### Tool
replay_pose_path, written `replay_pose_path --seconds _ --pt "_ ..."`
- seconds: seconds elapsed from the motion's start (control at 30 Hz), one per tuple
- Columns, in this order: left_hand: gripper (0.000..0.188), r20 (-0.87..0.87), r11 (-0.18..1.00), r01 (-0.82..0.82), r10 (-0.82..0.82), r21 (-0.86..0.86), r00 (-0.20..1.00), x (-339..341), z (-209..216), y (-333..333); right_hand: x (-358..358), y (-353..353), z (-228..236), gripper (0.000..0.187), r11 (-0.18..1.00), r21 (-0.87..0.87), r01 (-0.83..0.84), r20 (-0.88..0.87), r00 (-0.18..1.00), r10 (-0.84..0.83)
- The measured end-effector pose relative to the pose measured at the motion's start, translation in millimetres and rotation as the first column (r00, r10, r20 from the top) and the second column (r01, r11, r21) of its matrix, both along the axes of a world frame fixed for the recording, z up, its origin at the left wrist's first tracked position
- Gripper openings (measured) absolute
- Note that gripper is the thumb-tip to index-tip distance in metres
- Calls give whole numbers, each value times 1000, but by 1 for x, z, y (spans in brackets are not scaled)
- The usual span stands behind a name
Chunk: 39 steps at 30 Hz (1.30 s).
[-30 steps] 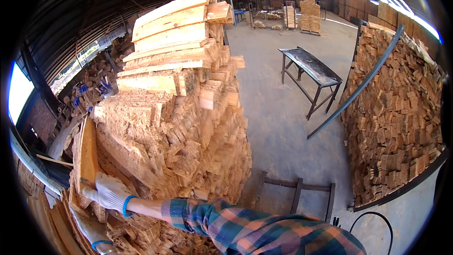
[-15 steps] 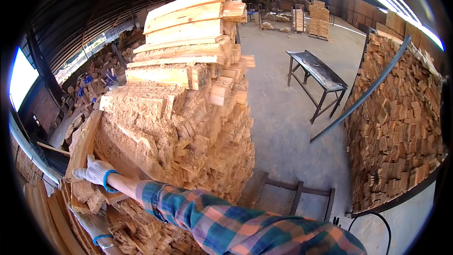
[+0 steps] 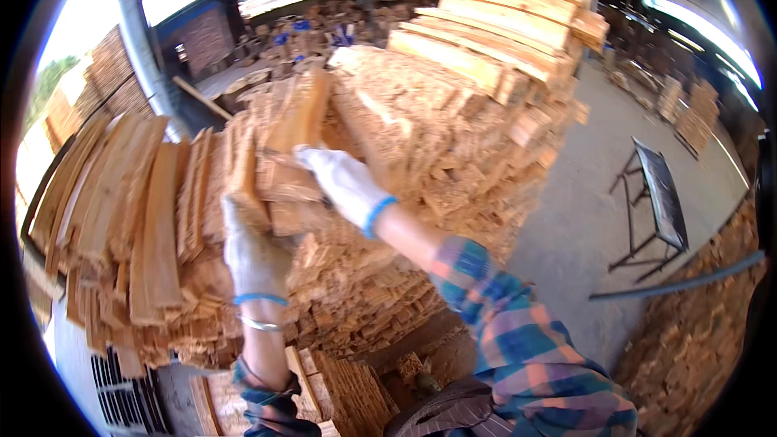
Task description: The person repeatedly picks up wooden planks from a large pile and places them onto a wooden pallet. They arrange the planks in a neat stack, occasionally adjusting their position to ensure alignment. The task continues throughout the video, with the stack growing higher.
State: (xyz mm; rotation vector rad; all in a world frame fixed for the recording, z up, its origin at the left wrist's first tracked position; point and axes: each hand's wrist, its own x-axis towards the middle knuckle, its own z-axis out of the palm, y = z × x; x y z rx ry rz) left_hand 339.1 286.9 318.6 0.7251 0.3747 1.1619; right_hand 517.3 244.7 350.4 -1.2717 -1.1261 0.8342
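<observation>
A thick rough-sawn wooden board [image 3: 298, 117] lies on top of a big stack of timber, its near end toward me. My right hand [image 3: 344, 182], in a white knit glove with a blue cuff, is closed at that board's near right edge. To its left, my left hand [image 3: 257, 255], gloved the same way, grips the near end of a neighbouring board [image 3: 243, 166]. The left fingers are partly hidden and slightly blurred. More boards [image 3: 113, 194] lie side by side to the left of my hands. A bracelet [image 3: 261, 324] circles my left wrist.
Higher layers of pale planks [image 3: 502, 20] rise at the back right of the stack. A dark metal-topped table [image 3: 660, 194] stands on the concrete floor [image 3: 558, 218] to the right. A grey bar [image 3: 680, 279] crosses in front of another wood pile [image 3: 688, 348]. Small wood pieces lie below me.
My view has swung left, so the stack and both hands now appear farther right. My left hand, mostly hidden before, now shows fully. The right hand stays at the thick board.
</observation>
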Motion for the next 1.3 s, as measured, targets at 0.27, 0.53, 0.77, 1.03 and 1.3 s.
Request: replay_pose_path --seconds 0.27,0.53,0.77,1.03,1.3 --pt "61 -226 966 -111 57 -232 972 -14 13 -59 -13 -79 -1 82 972 -223 76 -318 937 -147" --pt "70 -175 993 -79 93 86 980 -28 -65 -62 -18 -88 -58 87 985 -43 -168 -546 829 117" --pt "99 -800 962 111 141 250 583 -30 -30 -61 18 -59 -103 84 960 -56 -273 -423 878 225" --pt "45 -549 983 121 -28 135 835 -64 -123 -93 10 -94 -176 83 919 109 -379 -450 806 386" --pt "60 -632 934 176 64 310 772 -101 -128 -150 -27 -142 -202 65 917 66 -394 -457 805 379"
